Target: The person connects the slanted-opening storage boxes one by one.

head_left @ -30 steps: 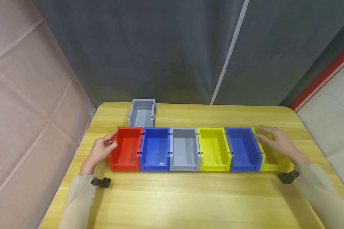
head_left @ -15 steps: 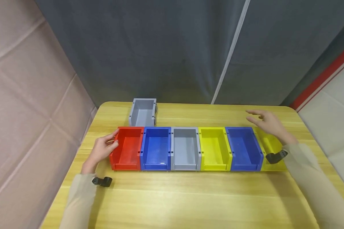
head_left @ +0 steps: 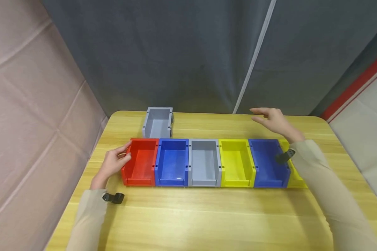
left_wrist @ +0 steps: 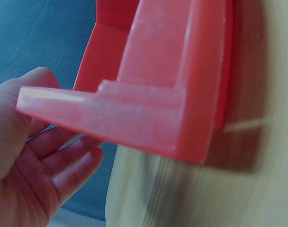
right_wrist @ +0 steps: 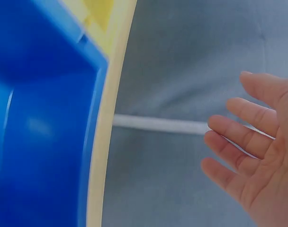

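Observation:
A row of joined plastic bins runs across the table: red bin [head_left: 141, 164], blue bin [head_left: 172, 162], grey bin [head_left: 204, 162], yellow bin [head_left: 237, 162], a second blue bin [head_left: 265, 160] and a second yellow bin [head_left: 296, 179], partly hidden by my right arm. My left hand [head_left: 111, 164] rests at the red bin's left side, thumb and index fingertip at its rim; in the left wrist view its fingers look loosely extended. Behind the second blue bin, my right hand [head_left: 274, 120] hovers with relaxed fingers, holding nothing. The right wrist view shows it apart from the bins.
A separate grey bin [head_left: 158, 127] stands behind the red and blue bins, near the table's back edge. A dark curtain [head_left: 176, 55] hangs behind the wooden table [head_left: 188, 219], with a pale padded wall [head_left: 28, 115] to the left.
My right hand has left the second yellow bin at the right end, moving left and away from me to behind the second blue bin. My left hand stays at the red bin.

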Action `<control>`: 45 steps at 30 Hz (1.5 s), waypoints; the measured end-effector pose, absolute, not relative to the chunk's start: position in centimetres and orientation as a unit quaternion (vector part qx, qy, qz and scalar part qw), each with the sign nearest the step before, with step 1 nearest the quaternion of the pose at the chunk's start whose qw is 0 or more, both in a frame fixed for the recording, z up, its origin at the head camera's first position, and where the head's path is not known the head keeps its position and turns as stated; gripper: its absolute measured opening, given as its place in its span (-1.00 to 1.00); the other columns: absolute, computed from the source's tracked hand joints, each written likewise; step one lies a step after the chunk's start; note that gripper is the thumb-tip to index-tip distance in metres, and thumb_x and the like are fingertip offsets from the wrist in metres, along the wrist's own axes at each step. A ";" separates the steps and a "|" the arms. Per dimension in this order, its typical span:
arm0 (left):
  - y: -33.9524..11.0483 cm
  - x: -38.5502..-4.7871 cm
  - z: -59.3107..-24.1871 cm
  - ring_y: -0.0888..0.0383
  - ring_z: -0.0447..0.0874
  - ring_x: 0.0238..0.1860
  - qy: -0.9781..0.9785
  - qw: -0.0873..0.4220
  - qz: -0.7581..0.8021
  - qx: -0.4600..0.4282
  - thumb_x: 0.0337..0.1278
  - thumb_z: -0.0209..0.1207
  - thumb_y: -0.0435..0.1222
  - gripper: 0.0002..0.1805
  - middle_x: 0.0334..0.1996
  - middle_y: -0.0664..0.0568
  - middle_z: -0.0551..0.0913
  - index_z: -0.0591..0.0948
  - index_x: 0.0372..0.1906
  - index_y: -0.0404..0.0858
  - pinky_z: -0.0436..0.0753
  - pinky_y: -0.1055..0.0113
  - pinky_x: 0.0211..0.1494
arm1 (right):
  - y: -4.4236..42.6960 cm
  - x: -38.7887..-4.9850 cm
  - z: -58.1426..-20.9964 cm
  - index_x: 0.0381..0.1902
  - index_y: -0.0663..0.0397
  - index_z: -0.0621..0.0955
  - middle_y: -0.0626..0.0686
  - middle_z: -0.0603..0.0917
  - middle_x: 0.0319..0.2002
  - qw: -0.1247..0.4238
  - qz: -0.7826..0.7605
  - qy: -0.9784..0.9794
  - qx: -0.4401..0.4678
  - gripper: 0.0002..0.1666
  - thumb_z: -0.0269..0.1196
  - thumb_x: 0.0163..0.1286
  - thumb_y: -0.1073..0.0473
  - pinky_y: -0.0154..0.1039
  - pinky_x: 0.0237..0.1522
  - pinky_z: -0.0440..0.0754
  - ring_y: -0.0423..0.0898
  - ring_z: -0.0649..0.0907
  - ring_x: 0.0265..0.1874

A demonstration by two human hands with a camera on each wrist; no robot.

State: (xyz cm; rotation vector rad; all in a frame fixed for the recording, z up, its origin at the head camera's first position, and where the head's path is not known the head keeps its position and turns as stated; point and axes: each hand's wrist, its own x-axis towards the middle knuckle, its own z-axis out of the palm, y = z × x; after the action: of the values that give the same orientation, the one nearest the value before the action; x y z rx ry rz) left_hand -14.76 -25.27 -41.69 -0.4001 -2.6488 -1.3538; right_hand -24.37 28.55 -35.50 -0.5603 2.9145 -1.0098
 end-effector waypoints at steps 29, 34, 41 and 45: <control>-25.3 -14.9 -42.2 -0.40 0.54 -0.08 -0.878 0.066 -0.455 -0.134 0.02 0.07 -0.66 -0.55 -0.01 -0.56 0.47 0.41 0.11 -0.67 0.56 -0.08 -0.08 | 17.6 -29.0 -35.1 0.23 0.19 0.48 0.18 0.52 0.17 0.058 -0.425 0.879 -0.208 -0.51 0.16 0.37 0.15 -0.04 0.14 0.53 0.04 0.53 0.11; -26.1 -15.6 -43.9 -0.38 0.54 -0.07 -0.875 0.072 -0.459 -0.135 0.02 0.08 -0.66 -0.53 0.02 -0.54 0.46 0.41 0.13 -0.64 0.57 -0.08 -0.07 | 15.7 -29.6 -35.1 0.21 0.20 0.49 0.20 0.53 0.16 0.062 -0.420 0.879 -0.218 -0.54 0.14 0.38 0.17 -0.06 0.14 0.54 0.04 0.54 0.09; -26.8 -16.3 -45.4 -0.31 0.57 -0.06 -0.876 0.076 -0.459 -0.128 0.01 0.11 -0.64 -0.50 0.03 -0.47 0.49 0.43 0.16 -0.56 0.60 0.07 -0.05 | 13.0 -30.2 -35.5 0.20 0.19 0.50 0.17 0.54 0.15 0.079 -0.420 0.875 -0.230 -0.54 0.14 0.38 0.16 -0.10 0.15 0.54 0.01 0.55 0.07; -26.2 -15.9 -44.3 -0.35 0.55 -0.06 -0.876 0.072 -0.457 -0.133 0.02 0.09 -0.65 -0.51 0.03 -0.50 0.47 0.41 0.15 -0.60 0.58 0.00 -0.06 | 11.3 -30.4 -35.6 0.18 0.19 0.51 0.16 0.55 0.14 0.086 -0.425 0.870 -0.234 -0.55 0.15 0.38 0.16 -0.13 0.14 0.55 0.01 0.55 0.06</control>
State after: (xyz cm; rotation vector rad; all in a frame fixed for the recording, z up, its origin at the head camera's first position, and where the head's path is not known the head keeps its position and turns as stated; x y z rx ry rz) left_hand -15.89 -26.15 -44.35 -0.4008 -2.6339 -1.3734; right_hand -30.41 11.34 -35.58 -0.6965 2.5949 -1.2658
